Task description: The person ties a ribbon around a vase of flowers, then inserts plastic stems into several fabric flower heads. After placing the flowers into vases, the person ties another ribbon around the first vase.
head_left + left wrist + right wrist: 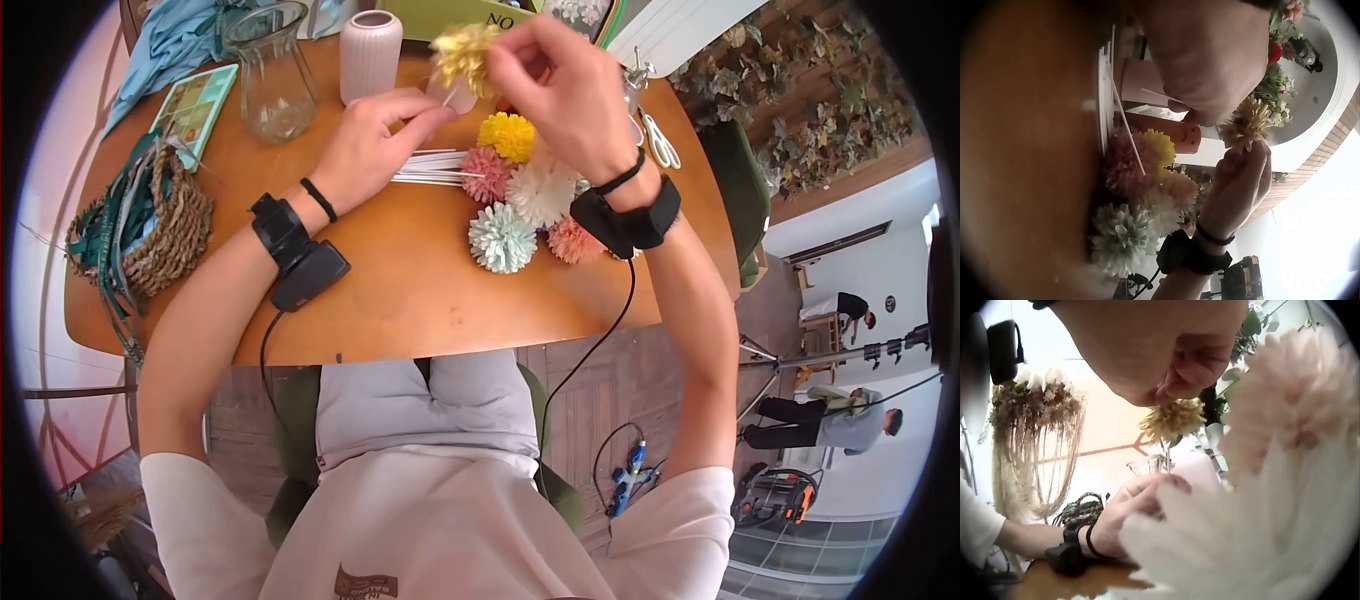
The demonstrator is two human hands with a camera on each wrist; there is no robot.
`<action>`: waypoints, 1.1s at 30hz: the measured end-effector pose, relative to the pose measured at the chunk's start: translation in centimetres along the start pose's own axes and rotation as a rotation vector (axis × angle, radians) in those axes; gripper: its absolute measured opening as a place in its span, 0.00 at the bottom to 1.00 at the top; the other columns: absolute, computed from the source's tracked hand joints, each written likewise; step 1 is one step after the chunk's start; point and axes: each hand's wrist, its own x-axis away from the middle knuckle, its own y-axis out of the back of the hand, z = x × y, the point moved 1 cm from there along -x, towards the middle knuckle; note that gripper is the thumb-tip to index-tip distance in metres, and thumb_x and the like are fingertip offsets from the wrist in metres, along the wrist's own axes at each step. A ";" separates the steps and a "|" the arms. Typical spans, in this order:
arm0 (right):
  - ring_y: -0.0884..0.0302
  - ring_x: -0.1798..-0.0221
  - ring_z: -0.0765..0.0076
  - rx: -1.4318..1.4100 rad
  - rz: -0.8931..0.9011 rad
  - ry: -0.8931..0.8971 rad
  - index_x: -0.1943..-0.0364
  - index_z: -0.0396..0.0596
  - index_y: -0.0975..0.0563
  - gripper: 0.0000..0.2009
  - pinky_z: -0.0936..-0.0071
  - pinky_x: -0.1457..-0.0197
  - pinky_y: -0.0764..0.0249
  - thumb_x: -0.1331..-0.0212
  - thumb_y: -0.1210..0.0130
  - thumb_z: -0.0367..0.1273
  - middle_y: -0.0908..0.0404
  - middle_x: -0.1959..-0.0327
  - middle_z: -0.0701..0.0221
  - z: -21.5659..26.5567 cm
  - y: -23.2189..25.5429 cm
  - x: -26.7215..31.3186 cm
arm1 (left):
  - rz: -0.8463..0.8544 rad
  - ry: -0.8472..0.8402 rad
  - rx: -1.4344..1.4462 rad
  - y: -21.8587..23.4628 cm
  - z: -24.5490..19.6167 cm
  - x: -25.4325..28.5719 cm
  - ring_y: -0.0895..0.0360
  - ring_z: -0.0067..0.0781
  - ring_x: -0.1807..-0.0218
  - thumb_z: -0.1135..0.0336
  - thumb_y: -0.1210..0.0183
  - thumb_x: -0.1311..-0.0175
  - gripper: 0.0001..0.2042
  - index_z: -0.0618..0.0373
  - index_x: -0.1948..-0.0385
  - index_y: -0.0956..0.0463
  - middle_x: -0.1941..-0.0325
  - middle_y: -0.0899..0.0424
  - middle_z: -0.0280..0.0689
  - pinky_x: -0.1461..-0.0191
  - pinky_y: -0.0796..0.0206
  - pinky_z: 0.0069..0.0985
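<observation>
Over the table [400, 300], my left hand [375, 140] pinches a thin white stick [450, 97] between thumb and fingers. At the stick's top end is a golden-yellow artificial flower [463, 60], whose petals my right hand [570, 95] pinches from the side. In the right wrist view the same flower [1171, 420] sits above the left hand [1138, 506], with the stem upright between them. Below my hands lie a yellow flower [507, 136], a pink one [486, 174], a white one [543, 192], a pale mint one [502, 238] and a coral one [574, 241], beside a bundle of white sticks [428, 168].
Behind the hands stand a ribbed pinkish vase [370, 60] and a clear glass vase [275, 85]. A woven basket [175, 225] with green ribbons sits at the left, near a light-green book [200, 110]. White-handled scissors [660, 145] lie at the right edge. Two people are in the background.
</observation>
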 end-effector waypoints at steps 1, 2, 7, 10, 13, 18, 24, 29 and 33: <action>0.20 0.69 0.81 -0.012 -0.033 -0.026 0.62 0.41 0.18 0.09 0.80 0.66 0.24 0.35 0.37 0.34 0.15 0.72 0.73 -0.6 0.6 0.1 | -0.005 -0.033 -0.007 -0.2 0.3 0.1 0.23 0.26 0.60 0.64 0.45 0.25 0.12 0.62 0.54 0.16 0.65 0.18 0.36 0.54 0.31 0.24; 0.23 0.69 0.85 -0.025 -0.060 -0.053 0.61 0.40 0.18 0.09 0.83 0.66 0.26 0.34 0.37 0.33 0.16 0.71 0.76 -1.1 1.3 0.2 | 0.001 -0.080 -0.029 -0.5 0.7 0.1 0.24 0.26 0.61 0.64 0.44 0.25 0.12 0.62 0.54 0.16 0.66 0.19 0.36 0.55 0.31 0.24; 0.22 0.68 0.87 -0.095 -0.074 -0.181 0.62 0.40 0.18 0.07 0.85 0.65 0.27 0.35 0.36 0.30 0.15 0.71 0.76 -2.0 5.5 3.5 | -0.034 -0.181 -0.105 -0.5 1.8 -0.1 0.26 0.28 0.65 0.65 0.44 0.26 0.11 0.62 0.54 0.16 0.67 0.20 0.36 0.59 0.34 0.24; 0.25 0.72 0.89 -0.059 0.019 -0.213 0.63 0.39 0.18 0.04 0.87 0.69 0.31 0.37 0.36 0.26 0.17 0.74 0.77 -1.7 7.4 7.2 | -0.052 -0.188 -0.086 -0.8 2.3 0.0 0.27 0.27 0.66 0.65 0.43 0.26 0.11 0.62 0.53 0.17 0.68 0.21 0.36 0.60 0.35 0.25; 0.26 0.75 0.88 0.092 0.188 -0.114 0.66 0.42 0.19 0.02 0.86 0.73 0.33 0.40 0.36 0.23 0.18 0.76 0.76 0.1 8.8 10.0 | -0.042 -0.134 -0.060 -0.9 2.8 0.2 0.28 0.24 0.65 0.64 0.43 0.25 0.12 0.62 0.51 0.17 0.67 0.21 0.35 0.60 0.35 0.23; 0.24 0.79 0.79 0.167 0.423 0.014 0.68 0.46 0.19 0.05 0.82 0.76 0.31 0.45 0.33 0.23 0.20 0.78 0.74 1.6 8.4 12.3 | 0.010 -0.115 -0.052 -0.8 2.5 0.1 0.30 0.22 0.64 0.63 0.44 0.24 0.13 0.63 0.51 0.18 0.68 0.22 0.32 0.58 0.36 0.22; 0.19 0.75 0.68 0.233 0.539 0.046 0.67 0.50 0.19 0.05 0.71 0.71 0.24 0.46 0.34 0.29 0.20 0.78 0.72 0.8 6.2 13.7 | 0.034 -0.115 -0.170 -0.6 3.1 -0.1 0.26 0.27 0.63 0.64 0.44 0.25 0.12 0.63 0.52 0.18 0.65 0.21 0.34 0.56 0.34 0.23; 0.21 0.77 0.73 0.144 0.478 -0.052 0.65 0.48 0.16 0.04 0.77 0.73 0.27 0.42 0.33 0.30 0.18 0.76 0.73 0.6 7.5 12.4 | 0.132 -0.124 -0.261 -0.2 3.4 -0.1 0.25 0.32 0.56 0.65 0.43 0.26 0.11 0.63 0.53 0.18 0.59 0.21 0.35 0.51 0.33 0.26; 0.30 0.75 0.89 -0.036 0.278 -0.260 0.65 0.41 0.15 0.05 0.85 0.73 0.38 0.35 0.37 0.29 0.19 0.77 0.78 -1.2 8.8 11.0 | 0.192 -0.144 -0.301 -0.4 4.2 0.1 0.23 0.34 0.50 0.66 0.44 0.26 0.11 0.62 0.52 0.18 0.54 0.20 0.36 0.46 0.31 0.28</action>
